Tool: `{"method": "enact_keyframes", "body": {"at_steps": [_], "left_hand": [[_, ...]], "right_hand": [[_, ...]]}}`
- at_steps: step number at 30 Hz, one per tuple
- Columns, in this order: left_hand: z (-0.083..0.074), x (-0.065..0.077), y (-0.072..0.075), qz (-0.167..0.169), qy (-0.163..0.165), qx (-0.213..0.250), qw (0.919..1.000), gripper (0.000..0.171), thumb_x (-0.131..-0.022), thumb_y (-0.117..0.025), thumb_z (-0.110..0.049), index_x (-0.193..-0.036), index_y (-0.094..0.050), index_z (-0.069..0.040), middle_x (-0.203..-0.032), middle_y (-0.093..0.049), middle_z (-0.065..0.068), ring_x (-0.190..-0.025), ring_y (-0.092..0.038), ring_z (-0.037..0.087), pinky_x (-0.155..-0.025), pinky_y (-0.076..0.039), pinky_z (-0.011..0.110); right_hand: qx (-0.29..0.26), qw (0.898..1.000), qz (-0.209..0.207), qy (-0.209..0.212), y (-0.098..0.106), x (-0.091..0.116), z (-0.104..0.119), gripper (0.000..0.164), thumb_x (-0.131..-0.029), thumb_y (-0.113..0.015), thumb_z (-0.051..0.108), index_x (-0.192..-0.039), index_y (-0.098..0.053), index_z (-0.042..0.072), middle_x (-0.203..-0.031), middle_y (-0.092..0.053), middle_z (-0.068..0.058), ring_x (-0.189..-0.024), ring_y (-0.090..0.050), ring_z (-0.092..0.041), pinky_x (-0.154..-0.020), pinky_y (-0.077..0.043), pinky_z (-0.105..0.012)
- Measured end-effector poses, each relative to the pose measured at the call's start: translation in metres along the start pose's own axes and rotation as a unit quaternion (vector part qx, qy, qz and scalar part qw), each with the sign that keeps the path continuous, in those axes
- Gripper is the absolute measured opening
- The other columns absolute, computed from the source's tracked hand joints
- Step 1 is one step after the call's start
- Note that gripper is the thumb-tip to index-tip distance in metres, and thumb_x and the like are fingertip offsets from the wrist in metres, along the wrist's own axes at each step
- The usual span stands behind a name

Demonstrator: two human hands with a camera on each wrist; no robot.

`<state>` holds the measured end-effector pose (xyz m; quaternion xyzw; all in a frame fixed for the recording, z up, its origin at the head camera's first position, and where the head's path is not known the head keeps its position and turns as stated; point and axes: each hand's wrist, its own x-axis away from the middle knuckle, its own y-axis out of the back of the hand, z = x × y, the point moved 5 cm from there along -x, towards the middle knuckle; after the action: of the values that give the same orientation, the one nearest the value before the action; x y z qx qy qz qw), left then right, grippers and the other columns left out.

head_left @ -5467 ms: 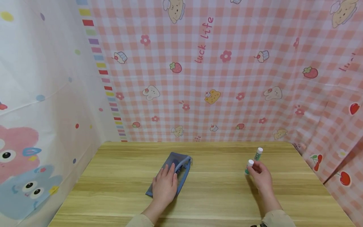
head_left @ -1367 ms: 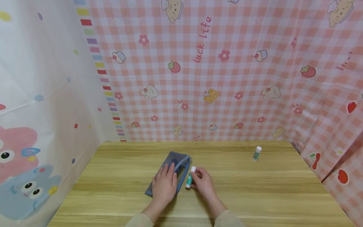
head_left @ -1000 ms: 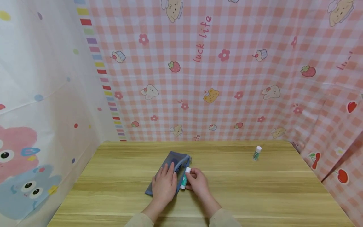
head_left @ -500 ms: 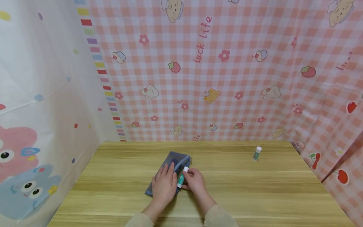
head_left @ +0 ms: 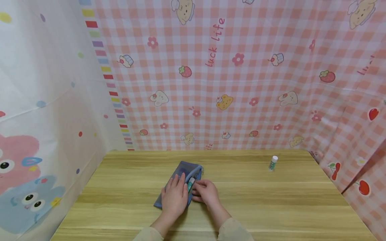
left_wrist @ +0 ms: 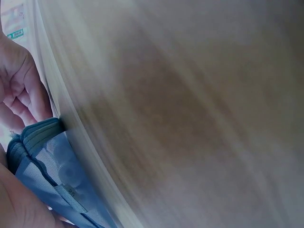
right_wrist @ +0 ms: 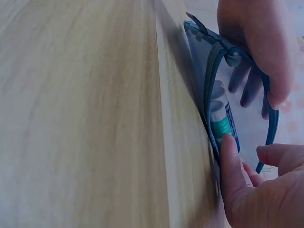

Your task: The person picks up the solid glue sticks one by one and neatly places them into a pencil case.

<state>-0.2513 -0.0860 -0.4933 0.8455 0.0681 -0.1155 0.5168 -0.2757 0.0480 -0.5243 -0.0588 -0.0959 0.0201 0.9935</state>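
Observation:
A blue mesh zipper pouch [head_left: 174, 180] lies slanted on the table with its mouth spread. My left hand [head_left: 175, 197] lies over it; in the right wrist view the thumb overlaps the rim and the fingers show behind the mesh, pinching that side. A green glue stick with a white cap [right_wrist: 221, 124] sits inside the mouth beside another stick with a dark blue body [right_wrist: 232, 116]. One finger of my right hand [head_left: 207, 194] touches the green stick's lower end, while the thumb stands apart from it. The left hand partly hides the stick in the head view.
A second green glue stick [head_left: 273, 163] stands upright at the back right of the wooden table [head_left: 256, 207]. Checked cloth [head_left: 208, 83] hangs behind the table and at its right; a white cloth [head_left: 60, 100] hangs on the left.
My right hand brought the glue stick from the right side of the table to the pouch. The stick has slid into the mouth and my right fingers have released it. The left hand stayed.

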Motion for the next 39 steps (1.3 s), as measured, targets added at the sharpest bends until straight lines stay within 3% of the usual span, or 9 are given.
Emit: {"method": "enact_keyframes", "body": {"at_steps": [6, 17, 24, 33, 39], "left_hand": [[0.001, 0.000, 0.000, -0.002, 0.000, 0.000, 1.0000, 0.043, -0.104, -0.047, -0.028, -0.144, -0.053, -0.012, -0.145, -0.049, 0.020, -0.134, -0.041, 0.043, -0.100, -0.030, 0.073], [0.001, 0.000, 0.000, -0.006, -0.002, -0.001, 1.0000, 0.044, -0.104, -0.047, -0.028, -0.144, -0.053, -0.011, -0.145, -0.049, 0.020, -0.134, -0.041, 0.043, -0.100, -0.029, 0.073], [0.002, 0.000, -0.001, -0.003, 0.001, -0.003, 1.0000, 0.044, -0.104, -0.046, -0.028, -0.144, -0.053, -0.011, -0.146, -0.048, 0.020, -0.135, -0.041, 0.043, -0.101, -0.029, 0.074], [0.001, 0.000, 0.001, -0.002, -0.001, -0.005, 1.0000, 0.044, -0.104, -0.046, -0.028, -0.144, -0.053, -0.011, -0.146, -0.048, 0.020, -0.135, -0.041, 0.043, -0.100, -0.029, 0.074], [0.001, -0.001, 0.001, -0.001, 0.002, -0.006, 1.0000, 0.044, -0.104, -0.045, -0.028, -0.144, -0.053, -0.011, -0.146, -0.048, 0.020, -0.135, -0.040, 0.043, -0.100, -0.029, 0.074]], "right_hand": [[-0.006, 1.000, 0.007, 0.009, 0.008, 0.000, -0.002, 0.037, -0.098, -0.055, 0.001, -0.126, -0.047, -0.022, -0.107, -0.063, -0.033, -0.081, -0.069, -0.025, -0.068, -0.060, -0.039], [-0.017, 1.000, -0.005, 0.025, 0.029, 0.007, 0.001, 0.037, -0.097, -0.056, 0.001, -0.124, -0.046, -0.023, -0.098, -0.068, -0.019, -0.076, -0.067, -0.016, -0.068, -0.060, -0.036], [-0.017, 0.999, -0.025, 0.029, 0.045, 0.010, 0.005, 0.039, -0.097, -0.057, 0.001, -0.126, -0.046, -0.021, -0.101, -0.068, -0.021, -0.078, -0.067, -0.016, -0.068, -0.059, -0.034], [-0.027, 0.998, -0.056, 0.027, 0.069, 0.013, 0.012, 0.040, -0.095, -0.061, 0.002, -0.127, -0.047, -0.018, -0.093, -0.069, -0.011, -0.078, -0.068, -0.015, -0.066, -0.059, -0.030], [-0.026, 0.997, -0.071, 0.026, 0.085, 0.015, 0.014, 0.039, -0.096, -0.061, 0.002, -0.127, -0.048, -0.017, -0.093, -0.069, -0.011, -0.079, -0.068, -0.015, -0.067, -0.059, -0.030]]}}
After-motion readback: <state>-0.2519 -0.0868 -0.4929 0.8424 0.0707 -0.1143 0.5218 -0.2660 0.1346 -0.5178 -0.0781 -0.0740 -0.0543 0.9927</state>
